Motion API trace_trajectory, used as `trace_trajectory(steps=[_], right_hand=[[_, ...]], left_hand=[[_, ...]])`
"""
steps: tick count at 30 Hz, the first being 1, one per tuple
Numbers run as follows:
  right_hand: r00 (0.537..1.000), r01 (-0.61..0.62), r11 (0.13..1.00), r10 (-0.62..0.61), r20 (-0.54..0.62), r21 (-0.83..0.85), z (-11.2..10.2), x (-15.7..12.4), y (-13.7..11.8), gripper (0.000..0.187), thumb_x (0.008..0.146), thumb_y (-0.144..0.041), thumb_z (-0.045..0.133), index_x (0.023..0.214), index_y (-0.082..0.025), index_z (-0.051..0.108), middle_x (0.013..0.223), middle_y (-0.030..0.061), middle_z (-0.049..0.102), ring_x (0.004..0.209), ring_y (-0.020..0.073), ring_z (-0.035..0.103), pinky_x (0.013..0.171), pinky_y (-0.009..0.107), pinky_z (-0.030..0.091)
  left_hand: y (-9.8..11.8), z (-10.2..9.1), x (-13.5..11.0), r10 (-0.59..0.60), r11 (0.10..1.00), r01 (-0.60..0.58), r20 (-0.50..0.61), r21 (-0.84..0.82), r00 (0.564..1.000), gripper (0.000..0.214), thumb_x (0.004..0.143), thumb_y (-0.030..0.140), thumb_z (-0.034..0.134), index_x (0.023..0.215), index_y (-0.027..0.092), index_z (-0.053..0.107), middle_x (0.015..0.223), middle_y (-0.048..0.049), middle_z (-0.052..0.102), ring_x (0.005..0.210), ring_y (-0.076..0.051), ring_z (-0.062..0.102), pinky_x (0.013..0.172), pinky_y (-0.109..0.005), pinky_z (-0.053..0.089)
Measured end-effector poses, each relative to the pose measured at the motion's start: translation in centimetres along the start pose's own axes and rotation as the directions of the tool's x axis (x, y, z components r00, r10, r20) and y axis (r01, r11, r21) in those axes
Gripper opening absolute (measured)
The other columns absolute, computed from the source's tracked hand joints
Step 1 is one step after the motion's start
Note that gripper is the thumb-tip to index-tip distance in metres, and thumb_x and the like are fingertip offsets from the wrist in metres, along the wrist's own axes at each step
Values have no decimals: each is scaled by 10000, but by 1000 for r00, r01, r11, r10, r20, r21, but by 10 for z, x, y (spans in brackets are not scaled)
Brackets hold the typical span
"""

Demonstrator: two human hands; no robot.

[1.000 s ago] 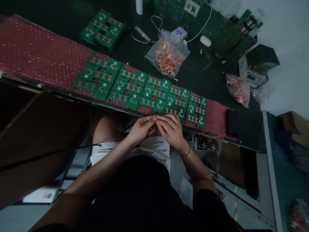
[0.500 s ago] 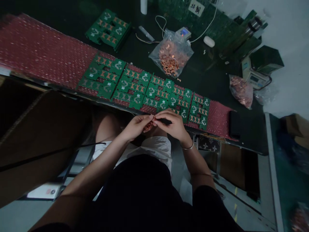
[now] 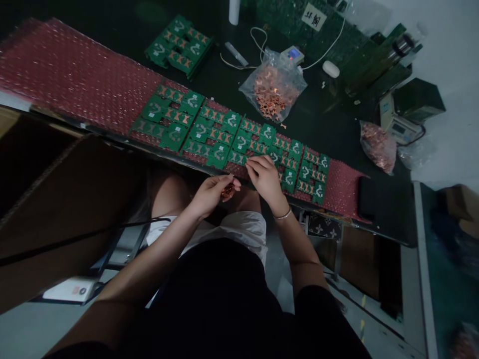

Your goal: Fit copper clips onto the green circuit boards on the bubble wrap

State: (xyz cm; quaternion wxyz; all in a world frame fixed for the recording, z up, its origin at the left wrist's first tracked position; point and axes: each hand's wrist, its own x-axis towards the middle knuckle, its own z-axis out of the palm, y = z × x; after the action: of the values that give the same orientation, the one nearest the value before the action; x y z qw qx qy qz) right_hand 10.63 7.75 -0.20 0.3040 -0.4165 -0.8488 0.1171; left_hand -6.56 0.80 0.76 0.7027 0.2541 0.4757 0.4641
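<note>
A row of green circuit boards (image 3: pixel 209 132) lies on a red bubble sheet (image 3: pixel 71 80) along the table's near edge. My left hand (image 3: pixel 211 192) is cupped below the edge, fingers curled round a small heap of copper pieces (image 3: pixel 227 190). My right hand (image 3: pixel 265 175) reaches up over the edge, fingers pinched together at a board in the row's middle (image 3: pixel 258 144). What the pinch holds is too small to make out.
A clear bag of copper pieces (image 3: pixel 272 89) lies behind the row, a second bag (image 3: pixel 378 144) at the right. A stack of green boards (image 3: pixel 179 45) sits far back. A small meter (image 3: pixel 293 54), cables and a machine (image 3: pixel 402 112) stand at the back right. A cardboard box (image 3: pixel 56 209) is at my left.
My hands were together below the table edge. My right hand has parted from the left and moved up onto the boards; the left stays below with the copper pieces.
</note>
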Motion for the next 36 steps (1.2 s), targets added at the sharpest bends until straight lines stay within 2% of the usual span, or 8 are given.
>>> trace_trajectory(steps=[13, 16, 19, 23, 26, 30, 33, 36], right_hand=[[998, 25, 994, -18, 66, -106, -11, 1, -11, 254, 991, -207, 481, 975, -168, 732, 1079, 111, 669, 1051, 243, 565, 992, 440, 501], [999, -35, 997, 32, 38, 72, -17, -1, -23, 219, 987, -265, 517, 1012, -206, 726, 1107, 94, 670, 1067, 219, 590, 971, 413, 522], [990, -95, 950, 58, 130, 296, -19, -4, -34, 218, 985, -286, 537, 1137, -256, 691, 1089, 50, 708, 1049, 181, 631, 948, 375, 540], [978, -182, 853, 106, 179, 489, -14, -6, -36, 173, 955, -264, 575, 1056, -249, 714, 1052, 31, 740, 986, 155, 686, 914, 342, 562], [971, -240, 782, 188, 150, 576, -9, -8, -34, 122, 919, -272, 621, 981, -232, 718, 991, 27, 749, 907, 145, 710, 844, 309, 586], [946, -273, 745, 324, 28, 608, -1, -13, -39, 143, 904, -337, 654, 967, -214, 690, 960, 39, 746, 868, 154, 719, 791, 298, 598], [927, -258, 791, 365, -89, 555, 1, -17, -48, 170, 906, -371, 651, 941, -206, 675, 918, 42, 741, 837, 159, 715, 770, 300, 600], [942, -230, 875, 311, -129, 427, -2, -20, -56, 147, 921, -357, 639, 901, -219, 686, 880, 34, 740, 820, 159, 707, 780, 313, 596]], left_hand=[[7, -1, -2, 39, 999, -40, -5, -32, 999, 481, 701, 596, 743, 733, 116, 724, 700, -85, 675, 529, -112, 514, 451, -214, 341], [9, -1, -3, 67, 998, -66, 35, -25, 997, 519, 748, 634, 673, 702, 118, 708, 681, -92, 665, 512, -116, 490, 446, -228, 343], [9, -2, -4, 96, 995, -97, 91, 4, 991, 566, 800, 665, 590, 663, 125, 692, 630, -77, 628, 502, -117, 475, 451, -233, 345], [9, -3, -6, 105, 993, -114, 173, 40, 979, 623, 842, 688, 518, 623, 128, 677, 535, -54, 551, 475, -116, 454, 434, -234, 309], [11, 0, -9, 135, 991, -134, 186, -16, 973, 575, 834, 661, 559, 681, 123, 693, 623, -72, 616, 483, -113, 460, 428, -238, 305], [14, 6, -10, 200, 967, -186, 66, -172, 978, 433, 784, 553, 692, 962, 158, 701, 731, -55, 673, 499, -110, 491, 427, -221, 311], [10, 8, -7, 184, 971, -179, 21, -156, 983, 375, 726, 467, 794, 900, 149, 701, 686, -25, 642, 470, -76, 447, 420, -203, 280], [3, 6, -3, 145, 978, -147, -22, -151, 989, 344, 668, 424, 856, 795, 132, 726, 653, -9, 614, 470, -50, 427, 431, -192, 259]])
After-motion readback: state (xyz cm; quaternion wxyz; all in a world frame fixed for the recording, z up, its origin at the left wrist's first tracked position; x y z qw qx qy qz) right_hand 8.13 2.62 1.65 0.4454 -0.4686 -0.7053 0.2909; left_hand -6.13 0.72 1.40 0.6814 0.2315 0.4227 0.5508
